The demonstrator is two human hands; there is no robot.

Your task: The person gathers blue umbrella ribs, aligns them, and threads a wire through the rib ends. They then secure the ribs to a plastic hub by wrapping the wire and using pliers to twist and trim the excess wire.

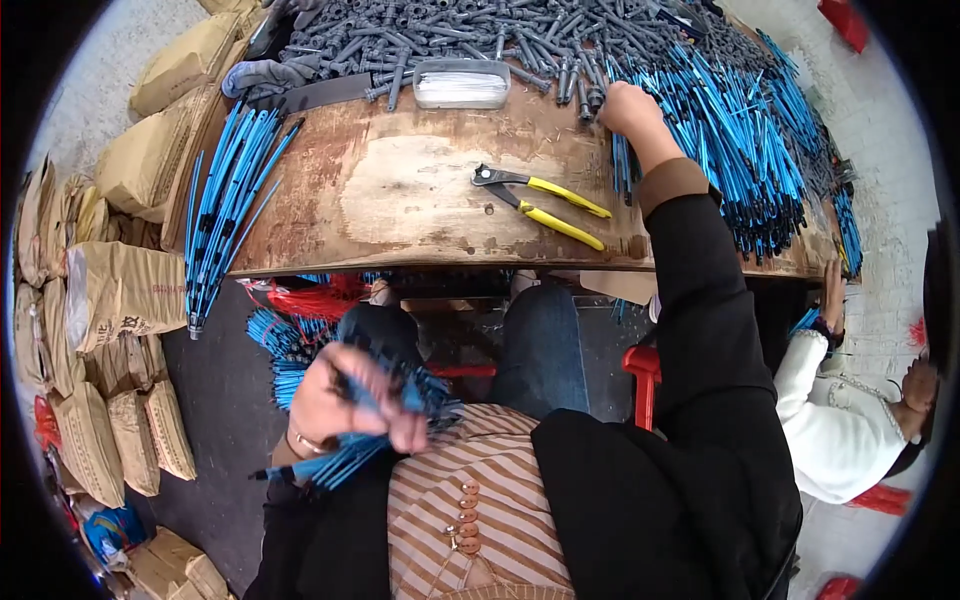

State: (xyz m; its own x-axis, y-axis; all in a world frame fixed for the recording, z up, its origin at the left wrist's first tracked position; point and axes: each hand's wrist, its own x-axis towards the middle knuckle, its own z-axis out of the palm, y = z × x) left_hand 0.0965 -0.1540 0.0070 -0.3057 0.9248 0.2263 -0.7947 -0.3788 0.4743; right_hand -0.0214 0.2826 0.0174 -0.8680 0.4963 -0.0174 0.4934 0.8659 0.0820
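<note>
My left hand [345,395], partly smeared by motion, is closed round a bundle of thin blue rods with black fittings [345,455], in front of my striped top. My right hand [632,110] reaches across the wooden table with its fingers curled at the edge of a heap of grey plastic tube-like parts [450,35]. What its fingertips pinch, if anything, is hidden. Just right of that hand lies a large pile of blue rods with black ends [735,150]. Pliers with yellow handles [545,205] rest on the table between me and the heap, touched by neither hand.
A clear plastic box [462,85] of thin white strips stands before the heap. Blue rods [230,200] overhang the table's left edge. Brown paper sacks [130,290] are stacked at the left. More blue rods [285,350] lie below the table. Another person in white [840,420] sits at the right.
</note>
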